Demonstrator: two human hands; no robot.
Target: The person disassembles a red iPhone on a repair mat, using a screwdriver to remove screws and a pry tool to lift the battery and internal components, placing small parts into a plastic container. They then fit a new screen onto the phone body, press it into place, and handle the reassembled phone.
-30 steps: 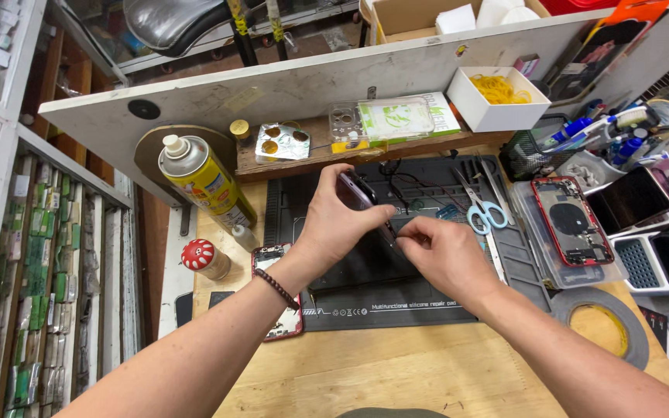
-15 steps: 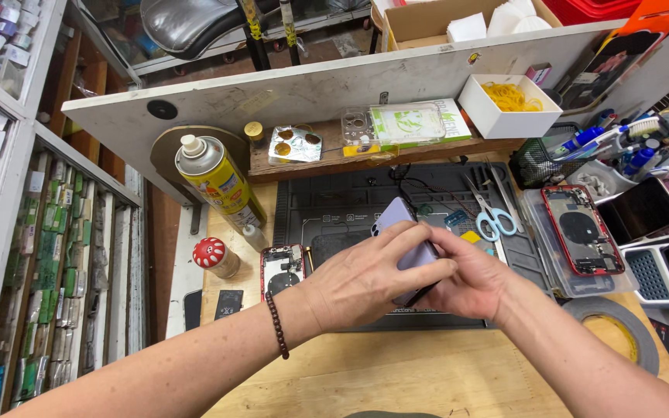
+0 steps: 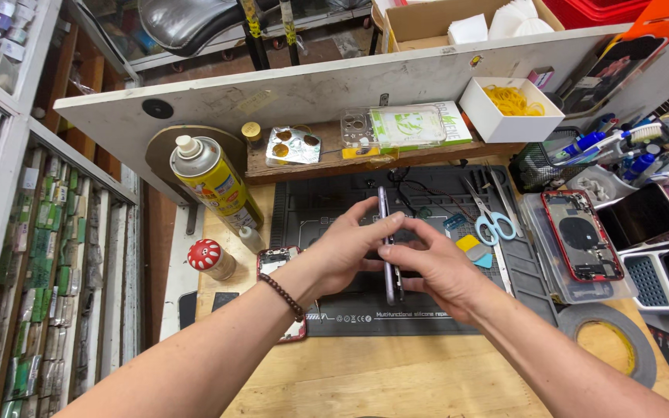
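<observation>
A slim lilac phone (image 3: 386,232) stands on its long edge above the dark silicone work mat (image 3: 327,213), seen edge-on. My left hand (image 3: 346,248) presses its left face, fingers spread along the frame; a bead bracelet sits on that wrist. My right hand (image 3: 439,267) presses the other face, fingertips meeting the left ones near the phone's middle. A second opened phone body (image 3: 276,263) with a red rim lies at the mat's left edge, partly under my left wrist.
A yellow spray can (image 3: 210,182) and a red-capped bottle (image 3: 210,259) stand left of the mat. Blue-handled scissors (image 3: 493,220), a red phone housing (image 3: 582,236) in a clear tray and a tape roll (image 3: 609,344) lie right. A white box (image 3: 509,104) of yellow bands sits on the shelf.
The phone has been turned from lying tilted and flat in my hands to standing on edge. Both hands shifted slightly forward and now squeeze it from either side.
</observation>
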